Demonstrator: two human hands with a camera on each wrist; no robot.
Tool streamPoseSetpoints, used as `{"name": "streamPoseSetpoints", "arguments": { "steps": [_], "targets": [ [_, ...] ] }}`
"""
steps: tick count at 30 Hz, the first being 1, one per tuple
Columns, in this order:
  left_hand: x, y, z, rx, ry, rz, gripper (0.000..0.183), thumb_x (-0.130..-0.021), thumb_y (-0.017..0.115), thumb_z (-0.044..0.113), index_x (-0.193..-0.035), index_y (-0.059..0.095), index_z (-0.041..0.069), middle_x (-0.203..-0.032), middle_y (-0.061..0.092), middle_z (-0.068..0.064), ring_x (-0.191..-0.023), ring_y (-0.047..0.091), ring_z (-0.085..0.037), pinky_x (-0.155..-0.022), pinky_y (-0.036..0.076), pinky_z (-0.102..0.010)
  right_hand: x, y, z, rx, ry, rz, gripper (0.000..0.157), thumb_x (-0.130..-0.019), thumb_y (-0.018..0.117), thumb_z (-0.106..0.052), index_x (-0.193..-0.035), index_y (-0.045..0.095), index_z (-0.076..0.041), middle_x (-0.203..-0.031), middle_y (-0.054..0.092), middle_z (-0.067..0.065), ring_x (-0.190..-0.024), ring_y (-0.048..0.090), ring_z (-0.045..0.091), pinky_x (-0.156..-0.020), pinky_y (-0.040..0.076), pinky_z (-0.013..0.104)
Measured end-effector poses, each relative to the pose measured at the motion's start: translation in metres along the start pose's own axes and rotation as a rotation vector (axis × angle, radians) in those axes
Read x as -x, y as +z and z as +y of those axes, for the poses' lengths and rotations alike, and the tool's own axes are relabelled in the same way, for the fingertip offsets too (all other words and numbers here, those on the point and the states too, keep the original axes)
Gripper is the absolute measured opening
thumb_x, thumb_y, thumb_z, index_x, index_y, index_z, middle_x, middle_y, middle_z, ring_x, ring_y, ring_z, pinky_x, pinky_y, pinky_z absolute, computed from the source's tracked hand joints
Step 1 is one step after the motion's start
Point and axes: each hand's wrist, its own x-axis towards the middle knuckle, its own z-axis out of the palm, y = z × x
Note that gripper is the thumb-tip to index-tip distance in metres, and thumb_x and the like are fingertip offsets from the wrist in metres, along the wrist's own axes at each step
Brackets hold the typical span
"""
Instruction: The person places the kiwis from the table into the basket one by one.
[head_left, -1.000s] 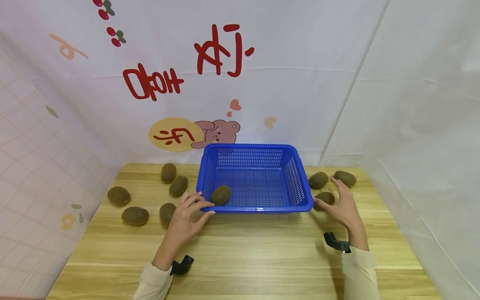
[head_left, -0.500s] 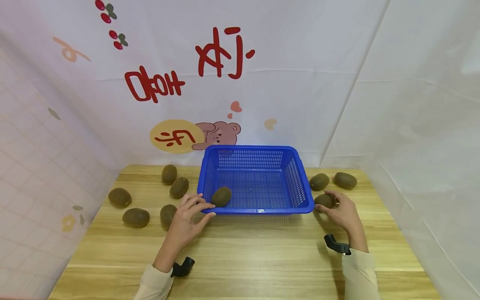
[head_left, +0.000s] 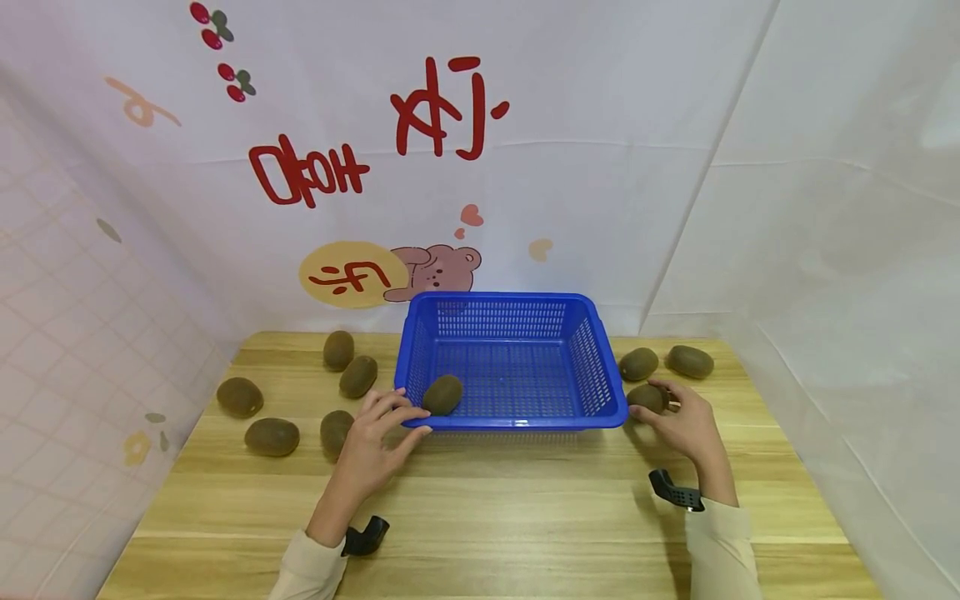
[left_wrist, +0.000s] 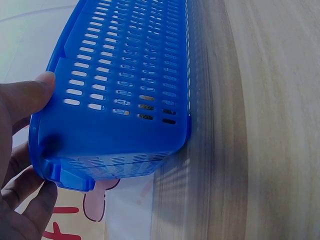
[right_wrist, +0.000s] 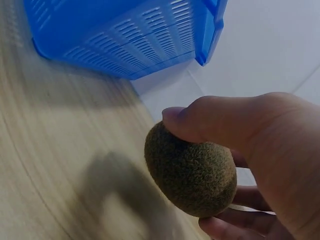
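A blue plastic basket (head_left: 502,421) with slotted walls stands on the wooden table. My left hand (head_left: 375,433) grips the rim at its front left corner; in the left wrist view the thumb (left_wrist: 35,95) lies on the outer side of the rim and fingertips show at the corner. One brown kiwi (head_left: 443,394) lies inside, against the front left. Beyond the basket's right side my right hand (head_left: 686,421) holds another kiwi (right_wrist: 192,170) between thumb and fingers. A shadow of hand and fruit falls on the table in the right wrist view.
Two more kiwis (head_left: 690,362) lie behind the right hand, near the table's back right corner. Several kiwis (head_left: 272,437) are spread left of the basket, one (head_left: 336,432) right beside the left hand. A printed white cloth (head_left: 570,167) hangs behind the table and along both sides.
The right hand's fingers have closed around the kiwi nearest the basket's right side; earlier they were spread above it. The left hand keeps its place on the rim.
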Motion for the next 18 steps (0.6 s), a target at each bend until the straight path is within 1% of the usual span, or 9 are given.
{"name": "streamPoseSetpoints", "arguments": {
  "steps": [5,8,11,13,18],
  "targets": [
    [0.001,-0.001,0.0,-0.007,-0.008,-0.002,0.02,-0.083,0.086,0.018,-0.102,0.08,0.022,-0.106,0.071,0.001,-0.124,0.057,-0.029,-0.102,0.051,-0.049,0.0,0.0,-0.005,-0.042,-0.033,0.042,0.063,-0.088,0.081,-0.041,-0.136,0.061,-0.005,-0.135,0.063,0.025,-0.122,0.061,0.049,-0.1,0.052,0.061],
    [0.001,-0.002,0.0,-0.009,-0.013,-0.005,0.02,-0.084,0.086,0.018,-0.102,0.08,0.022,-0.107,0.072,0.001,-0.124,0.057,-0.029,-0.103,0.051,-0.049,-0.001,0.001,-0.007,-0.058,-0.047,0.075,0.063,-0.088,0.082,-0.039,-0.136,0.062,-0.005,-0.134,0.064,0.024,-0.122,0.061,0.045,-0.101,0.052,0.06],
    [0.002,-0.003,0.0,-0.01,-0.013,-0.006,0.02,-0.083,0.086,0.018,-0.102,0.08,0.022,-0.108,0.071,0.001,-0.124,0.057,-0.029,-0.103,0.05,-0.049,0.0,0.001,-0.009,-0.066,-0.055,0.104,0.065,-0.087,0.083,-0.039,-0.138,0.061,-0.005,-0.139,0.061,0.024,-0.125,0.059,0.044,-0.101,0.053,0.059],
    [0.002,-0.002,0.0,-0.01,0.0,0.006,0.021,-0.082,0.087,0.017,-0.102,0.08,0.022,-0.107,0.071,0.0,-0.123,0.057,-0.03,-0.102,0.051,-0.05,0.0,0.001,-0.011,-0.072,-0.061,0.126,0.066,-0.087,0.083,-0.038,-0.139,0.061,-0.004,-0.142,0.059,0.024,-0.126,0.058,0.043,-0.101,0.053,0.059],
    [-0.001,0.0,0.001,0.006,0.008,0.012,0.022,-0.081,0.087,0.016,-0.102,0.08,0.02,-0.107,0.072,-0.001,-0.123,0.057,-0.031,-0.101,0.051,-0.052,0.0,-0.004,-0.017,-0.094,-0.071,0.179,0.065,-0.089,0.082,-0.037,-0.14,0.06,-0.005,-0.147,0.056,0.022,-0.128,0.056,0.044,-0.102,0.051,0.06]
  ]
}}
